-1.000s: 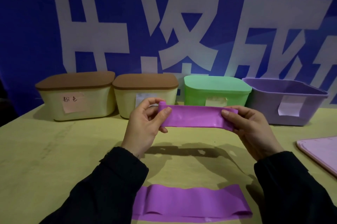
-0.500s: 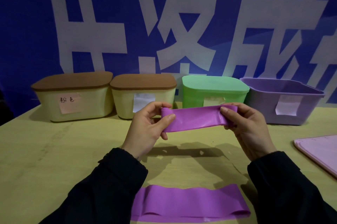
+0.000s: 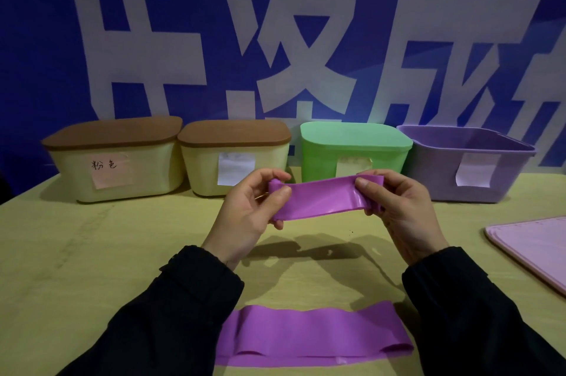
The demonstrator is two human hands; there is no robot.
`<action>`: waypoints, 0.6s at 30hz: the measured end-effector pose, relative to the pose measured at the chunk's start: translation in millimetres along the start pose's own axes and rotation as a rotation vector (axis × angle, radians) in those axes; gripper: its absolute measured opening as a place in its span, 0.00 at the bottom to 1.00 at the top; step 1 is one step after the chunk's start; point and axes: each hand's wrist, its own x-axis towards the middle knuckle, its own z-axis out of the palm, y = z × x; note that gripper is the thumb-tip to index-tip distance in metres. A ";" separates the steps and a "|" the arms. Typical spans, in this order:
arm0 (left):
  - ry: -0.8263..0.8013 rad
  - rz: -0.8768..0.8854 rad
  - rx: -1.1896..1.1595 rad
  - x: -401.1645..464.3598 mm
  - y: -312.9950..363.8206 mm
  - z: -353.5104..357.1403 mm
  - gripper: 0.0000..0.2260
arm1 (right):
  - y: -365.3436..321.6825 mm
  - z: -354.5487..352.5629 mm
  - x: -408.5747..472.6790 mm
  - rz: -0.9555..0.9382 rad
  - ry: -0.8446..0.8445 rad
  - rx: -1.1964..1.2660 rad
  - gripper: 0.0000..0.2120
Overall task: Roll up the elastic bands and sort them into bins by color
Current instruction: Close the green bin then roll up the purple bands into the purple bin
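Note:
A purple elastic band [image 3: 324,198] is held in the air above the table, stretched between both hands. My left hand [image 3: 248,210] pinches its left end, where a small roll has formed. My right hand [image 3: 401,207] grips the right end with thumb on top and fingers behind. A second purple band [image 3: 312,334] lies flat near the table's front edge. At the back stand four bins: two cream bins with brown lids [image 3: 113,158] [image 3: 235,155], a green lidded bin [image 3: 355,149] and an open purple bin [image 3: 465,161].
A pink lid or tray [image 3: 533,250] lies flat at the right edge of the yellow table [image 3: 92,253]. Paper labels are stuck on the fronts of the bins. A blue banner with white characters hangs behind.
The hands have come closer together, so the stretch of band between them is shorter. The rolled left end has grown slightly. The band on the table has not moved.

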 end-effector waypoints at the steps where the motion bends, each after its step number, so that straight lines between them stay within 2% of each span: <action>1: 0.007 0.014 0.027 0.3 -0.2 -0.1 0.08 | 0.0 -0.3 0.0 0.002 0.005 -0.001 0.09; 6: 0.068 -0.027 -0.020 1.7 -0.1 1.0 0.12 | -1.2 -0.8 -0.5 0.007 0.020 0.005 0.08; 10: 0.119 -0.003 0.000 2.1 0.0 -0.9 0.11 | -2.5 -1.0 -0.4 0.051 0.044 0.042 0.10; 16: 0.023 0.011 -0.043 0.8 -2.8 3.2 0.14 | -0.6 -0.2 0.6 0.068 0.056 0.024 0.09; 18: -0.021 0.022 -0.006 -0.2 -5.1 4.7 0.13 | 0.2 0.9 0.3 0.064 0.050 0.013 0.08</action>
